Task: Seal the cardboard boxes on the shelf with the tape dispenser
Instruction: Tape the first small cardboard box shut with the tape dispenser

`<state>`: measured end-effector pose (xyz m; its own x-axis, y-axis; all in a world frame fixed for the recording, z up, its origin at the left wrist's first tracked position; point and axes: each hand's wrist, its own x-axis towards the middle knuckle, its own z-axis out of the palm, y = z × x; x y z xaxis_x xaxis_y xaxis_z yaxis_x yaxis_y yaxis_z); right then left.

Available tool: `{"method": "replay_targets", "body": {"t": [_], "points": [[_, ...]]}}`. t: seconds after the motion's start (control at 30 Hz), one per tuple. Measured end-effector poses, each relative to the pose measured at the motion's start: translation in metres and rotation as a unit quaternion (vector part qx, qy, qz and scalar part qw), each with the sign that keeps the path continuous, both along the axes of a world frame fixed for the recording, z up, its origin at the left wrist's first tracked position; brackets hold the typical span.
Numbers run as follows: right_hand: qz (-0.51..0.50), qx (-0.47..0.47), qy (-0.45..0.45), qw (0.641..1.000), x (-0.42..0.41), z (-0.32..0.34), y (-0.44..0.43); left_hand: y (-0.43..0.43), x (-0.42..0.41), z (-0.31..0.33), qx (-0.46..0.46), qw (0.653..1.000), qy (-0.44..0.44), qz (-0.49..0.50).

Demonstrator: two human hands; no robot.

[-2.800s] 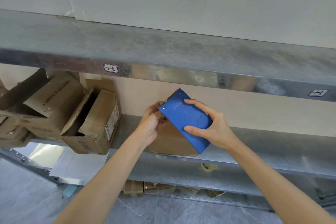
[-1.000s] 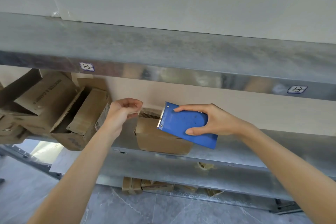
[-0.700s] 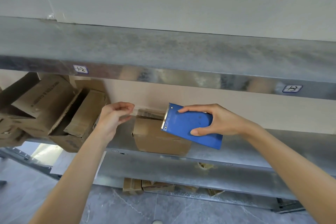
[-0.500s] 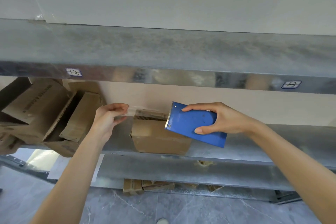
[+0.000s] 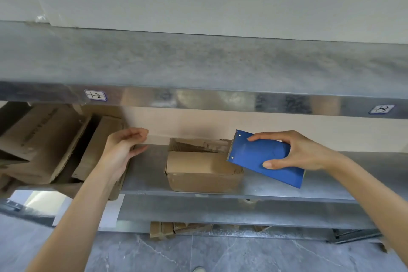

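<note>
A small cardboard box [image 5: 198, 170] stands on the middle metal shelf [image 5: 276, 190], its rear flap raised. My right hand [image 5: 302, 150] grips the blue tape dispenser [image 5: 262, 157] just right of the box, its toothed edge over the box's top right corner. My left hand [image 5: 123, 150] hovers left of the box, fingers loosely curled and holding nothing, beside the open cartons [image 5: 55, 146] at the shelf's left end.
The upper metal shelf [image 5: 198, 62] overhangs close above the work area, with labels on its front edge. A lower shelf [image 5: 220, 212] and flattened cardboard [image 5: 172, 229] lie below, over a grey tiled floor. Bare shelf stretches right of the dispenser.
My left hand let go at the dispenser and drew away to the left of the box. My right hand shifted the dispenser rightward, off the front of the box.
</note>
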<state>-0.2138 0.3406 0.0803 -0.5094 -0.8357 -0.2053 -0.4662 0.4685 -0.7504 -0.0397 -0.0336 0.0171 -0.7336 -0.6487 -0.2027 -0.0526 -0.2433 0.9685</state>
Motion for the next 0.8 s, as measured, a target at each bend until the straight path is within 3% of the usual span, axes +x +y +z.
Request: {"method": "replay_targets", "body": {"t": [0.17,0.4,0.8], "points": [[-0.004,0.013,-0.008,1.000,-0.009,-0.003,-0.005,0.001,0.001,-0.003,0.006,0.999,0.024,-0.021],[0.067,0.071,-0.043,0.994,-0.022,0.001,-0.007,0.014,-0.005,-0.001,0.025,0.999,0.046,0.009],[0.085,0.045,-0.057,0.994,-0.027,-0.001,-0.002,0.016,-0.007,0.016,0.018,0.995,0.098,0.006]]}}
